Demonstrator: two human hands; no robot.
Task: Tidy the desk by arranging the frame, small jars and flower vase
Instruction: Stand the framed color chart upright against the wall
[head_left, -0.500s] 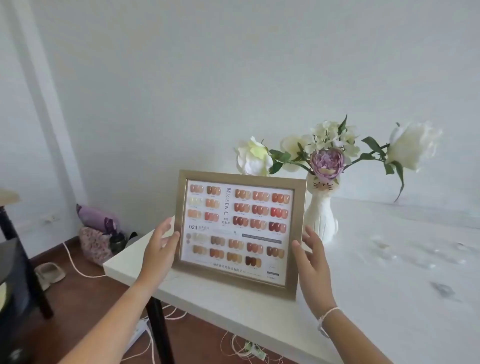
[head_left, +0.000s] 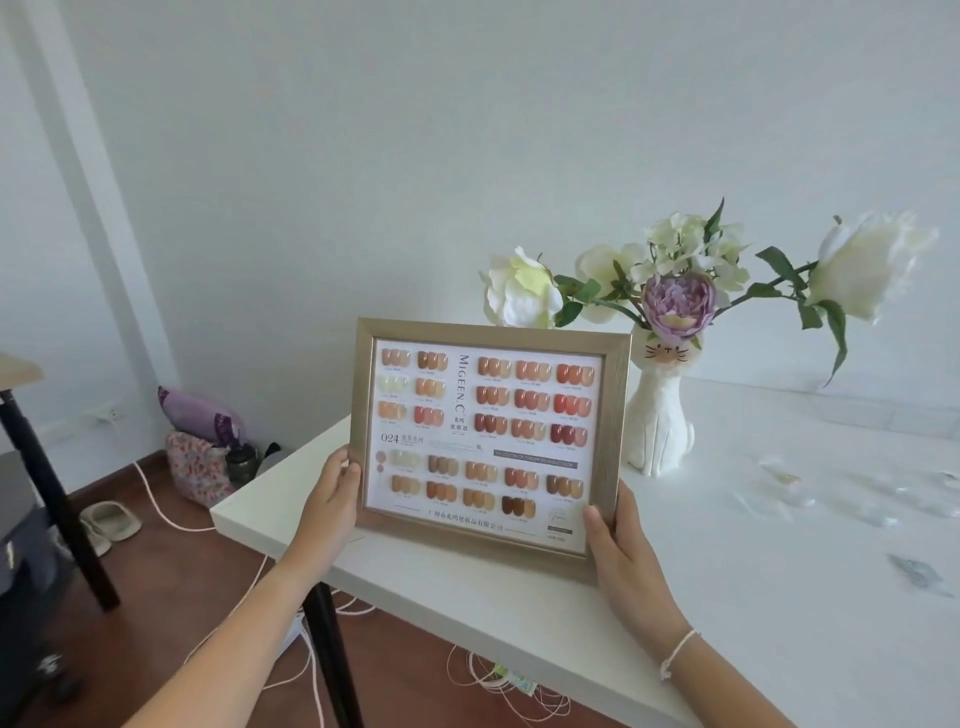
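Frame (head_left: 488, 447) w/ nail-colour chart is upright, over surface's (head_left: 753, 597) left corner. Left hand (head_left: 332, 499) pinches its left edge, right hand (head_left: 621, 551) grips lower-right corner. Cat-shaped flower vase (head_left: 657, 415) stands just behind, nr back edge.

Frame back: turned away, so any stand is unseen.
Fingers: both hands' fingers wrap behind the frame (head_left: 488, 441).
Vase base: its lower left sits behind the frame's right edge (head_left: 655, 415).
Small clear items, right of picture: too blurred to identify (head_left: 826, 493).
Tabletop: cut off at right and bottom edges (head_left: 779, 597).
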